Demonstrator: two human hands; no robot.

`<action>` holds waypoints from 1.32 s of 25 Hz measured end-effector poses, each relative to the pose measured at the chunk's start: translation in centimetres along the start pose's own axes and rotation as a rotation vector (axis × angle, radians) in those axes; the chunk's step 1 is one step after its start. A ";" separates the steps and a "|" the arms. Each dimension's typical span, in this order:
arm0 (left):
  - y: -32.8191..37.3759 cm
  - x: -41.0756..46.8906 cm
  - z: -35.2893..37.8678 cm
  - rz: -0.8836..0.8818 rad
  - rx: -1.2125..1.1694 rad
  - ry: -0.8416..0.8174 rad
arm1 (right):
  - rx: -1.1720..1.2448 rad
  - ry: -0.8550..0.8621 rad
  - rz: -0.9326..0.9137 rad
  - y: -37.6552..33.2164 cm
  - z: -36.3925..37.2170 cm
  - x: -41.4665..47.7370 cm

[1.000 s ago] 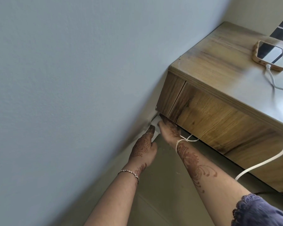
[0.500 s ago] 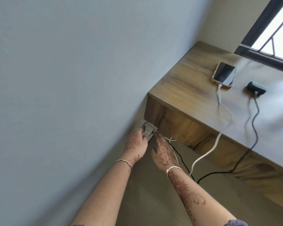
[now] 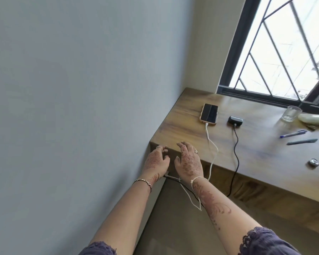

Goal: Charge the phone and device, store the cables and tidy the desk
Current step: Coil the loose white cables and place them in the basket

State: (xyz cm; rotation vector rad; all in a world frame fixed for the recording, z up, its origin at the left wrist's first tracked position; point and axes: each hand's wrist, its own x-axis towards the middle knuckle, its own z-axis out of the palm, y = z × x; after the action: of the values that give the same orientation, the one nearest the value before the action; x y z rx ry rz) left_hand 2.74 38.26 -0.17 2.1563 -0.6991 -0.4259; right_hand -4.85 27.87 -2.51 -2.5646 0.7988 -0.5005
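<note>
No text, label, brand, number or sign could be read anywhere, whether on the dark phone (image 3: 209, 113) screen, the pens (image 3: 293, 134) or the tabletop (image 3: 265, 153).

The wall (image 3: 81, 89) is closing off the left edge of the desk (image 3: 184, 126). A white cable (image 3: 213, 146) and a black cable (image 3: 237, 144) are trailing over the front edge near the left corner, barring a straight reach to the phone (image 3: 209, 113) and device (image 3: 235, 120). Bare wood is lying open between the black cable and the two pens (image 3: 293, 134) toward the right.
</note>
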 end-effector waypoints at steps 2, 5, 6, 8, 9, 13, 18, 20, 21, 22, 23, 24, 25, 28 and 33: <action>1.6 0.7 0.2 0.034 0.015 -0.013 | -0.010 0.033 0.014 0.6 -1.3 0.5; 3.8 2.6 1.8 0.062 0.016 -0.056 | -0.033 0.061 0.056 2.6 -2.8 1.6; 4.4 3.3 2.5 0.066 0.005 -0.067 | -0.040 0.071 0.067 3.5 -3.1 2.2; 5.9 5.1 4.1 0.083 -0.020 -0.079 | -0.042 0.093 0.088 5.4 -3.9 4.0; 6.5 6.1 4.8 0.090 -0.030 -0.076 | -0.032 0.101 0.102 6.3 -4.2 4.9; 9.0 10.2 8.0 0.077 -0.098 -0.058 | 0.013 0.103 0.120 10.3 -5.4 8.9; 10.4 14.8 10.6 0.002 -0.137 -0.053 | 0.114 0.065 0.136 14.5 -5.9 12.9; 10.7 16.5 11.3 -0.039 -0.156 -0.023 | 0.143 0.057 0.143 15.6 -5.7 14.3; 10.9 17.2 11.7 -0.053 -0.168 -0.004 | 0.164 0.058 0.154 16.0 -5.6 14.8; 11.1 17.7 12.0 -0.063 -0.172 0.013 | 0.186 0.062 0.169 16.4 -5.5 15.2; 11.4 18.2 12.3 -0.071 -0.168 0.026 | 0.209 0.071 0.186 16.8 -5.4 15.5; 11.5 18.5 12.6 -0.081 -0.155 0.028 | 0.231 0.080 0.205 17.0 -5.3 15.8; 11.8 18.9 12.8 -0.088 -0.142 0.021 | 0.246 0.089 0.219 17.3 -5.1 16.1; 12.2 20.2 13.1 -0.085 -0.099 0.004 | 0.260 0.100 0.232 17.9 -4.4 16.8; 12.0 23.6 13.5 -0.077 -0.029 -0.027 | 0.280 0.126 0.245 17.9 -3.4 18.4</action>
State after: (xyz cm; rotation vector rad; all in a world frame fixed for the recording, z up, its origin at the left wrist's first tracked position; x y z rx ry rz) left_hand 10.41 9.56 -0.48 2.1586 -0.6228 -0.5037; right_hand -0.29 2.40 -4.21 -2.1617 0.9945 -0.6501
